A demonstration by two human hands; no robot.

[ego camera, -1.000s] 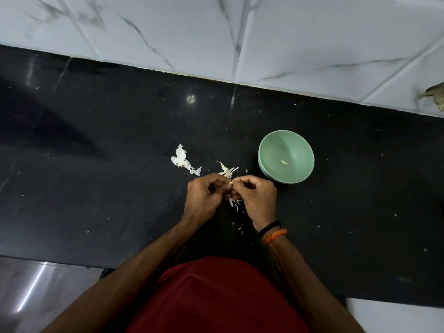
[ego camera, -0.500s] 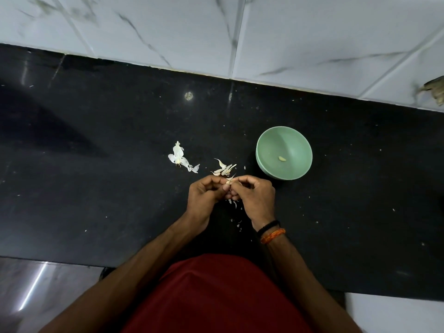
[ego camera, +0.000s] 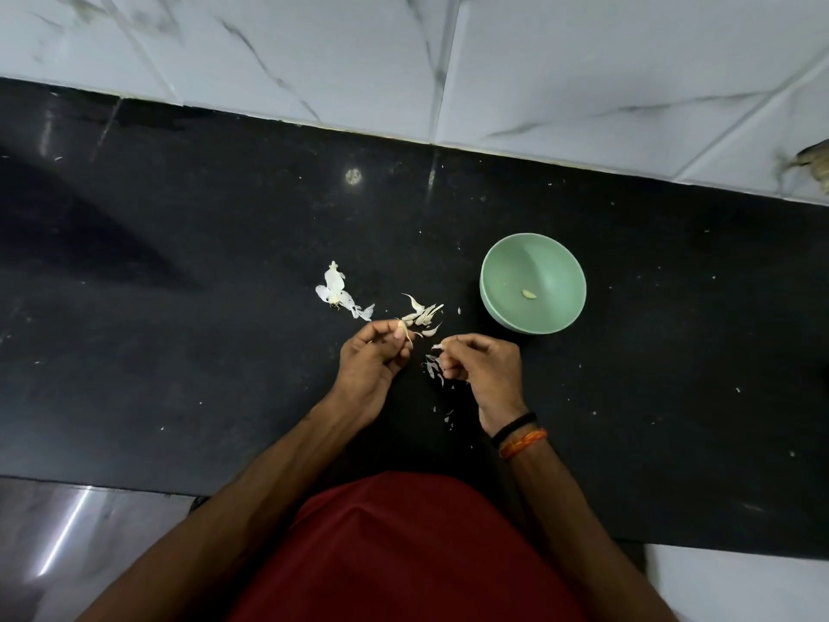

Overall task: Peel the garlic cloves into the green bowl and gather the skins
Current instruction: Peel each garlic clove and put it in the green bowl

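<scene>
On the left of the black counter (ego camera: 179, 307) we see a white skin heap (ego camera: 336, 291). Then our left hand (ego camera: 372, 365) pinches a garlic clove (ego camera: 403, 329), with loose skins (ego camera: 424, 314) just beyond, and our right hand (ego camera: 482, 365) pinches a torn strip (ego camera: 437, 347). We judge peeling is midway (one peeled clove (ego camera: 528, 294) lies in the green bowl (ego camera: 493, 280), far right). Next we should drop the strip and pull the remaining skin.

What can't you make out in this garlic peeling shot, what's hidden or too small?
Head view only:
- Whether the left hand holds a clove or only skin: its curled fingers cover it.
- What the right hand pinches: too small.
- Bit in the green bowl: too small to confirm as a clove.
- Brown thing on the wall: cut by the right edge, blurred.
</scene>
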